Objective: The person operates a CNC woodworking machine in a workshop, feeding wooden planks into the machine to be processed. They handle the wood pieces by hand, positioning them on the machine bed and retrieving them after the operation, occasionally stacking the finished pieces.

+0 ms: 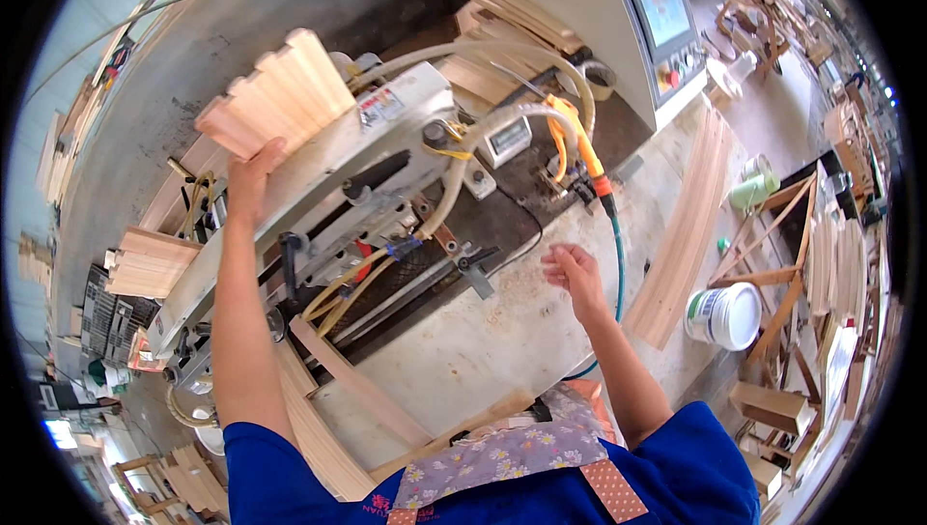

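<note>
My left hand [253, 175] is stretched out to the far left, its fingers closed at the lower edge of a stack of short pale wooden pieces [280, 92] with notched ends. The stack rests on top of the machine's light grey beam [410, 105]; how firmly my fingers grip it is partly hidden. Above the pale metal worktable [502, 341] my right hand [576, 274] hovers with fingers loosely bent and apart, nothing visible in them. Nearest to it are a teal hose [618, 269] and an orange air gun [576, 143].
Long wooden boards [684, 235] lie along the table's right side, by a white bucket [724, 316]. A control panel [661, 28] stands at the far right. More wooden pieces [150, 262] sit at left. A narrow wood strip [362, 385] crosses the table's near left. Yellow tubes [352, 283] run below the beam.
</note>
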`<state>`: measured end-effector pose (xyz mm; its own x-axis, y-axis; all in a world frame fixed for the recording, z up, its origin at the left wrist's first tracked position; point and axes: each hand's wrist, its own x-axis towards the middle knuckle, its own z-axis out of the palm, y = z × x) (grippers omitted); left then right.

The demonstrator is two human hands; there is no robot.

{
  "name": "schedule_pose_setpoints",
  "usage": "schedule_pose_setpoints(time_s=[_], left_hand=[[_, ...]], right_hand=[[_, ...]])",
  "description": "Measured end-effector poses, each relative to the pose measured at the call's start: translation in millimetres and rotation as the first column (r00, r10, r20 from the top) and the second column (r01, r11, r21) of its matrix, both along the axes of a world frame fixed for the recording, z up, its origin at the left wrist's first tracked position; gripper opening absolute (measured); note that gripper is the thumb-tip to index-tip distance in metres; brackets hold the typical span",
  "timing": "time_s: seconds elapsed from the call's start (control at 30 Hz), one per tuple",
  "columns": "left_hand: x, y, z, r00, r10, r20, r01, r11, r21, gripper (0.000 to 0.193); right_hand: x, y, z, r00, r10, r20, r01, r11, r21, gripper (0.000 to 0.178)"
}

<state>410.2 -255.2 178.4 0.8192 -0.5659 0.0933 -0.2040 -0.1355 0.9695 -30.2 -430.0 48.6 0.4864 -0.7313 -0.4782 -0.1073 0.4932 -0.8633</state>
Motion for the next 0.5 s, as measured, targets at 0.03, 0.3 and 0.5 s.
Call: schedule_pose_setpoints(time_s=[0.03,0.3,0.5], left_hand=[[1.3,3.8,-1.8,1.0,0.011,0.002,-0.011,1.0,-0.001,0.043],[13.3,7.6,-5.1,0.997,0.074,0.017,-0.075,0.997,0.03,0.045],[19.1,13.2,-5.5,1.0,0.026,-0.009,-0.026,0.999,-0.018,0.039]], right_hand=[[2.6,-1.8,-12.6,0.995,-0.099,0.005,0.099,0.995,-0.01,0.031],[28.0,-54.7,-64.0,0.824,-0.483,0.295,0.552,0.8,-0.233,0.038],[36.6,-50.1,-65.6,0.785,-0.477,0.396,0.604,0.73,-0.318,0.039]])
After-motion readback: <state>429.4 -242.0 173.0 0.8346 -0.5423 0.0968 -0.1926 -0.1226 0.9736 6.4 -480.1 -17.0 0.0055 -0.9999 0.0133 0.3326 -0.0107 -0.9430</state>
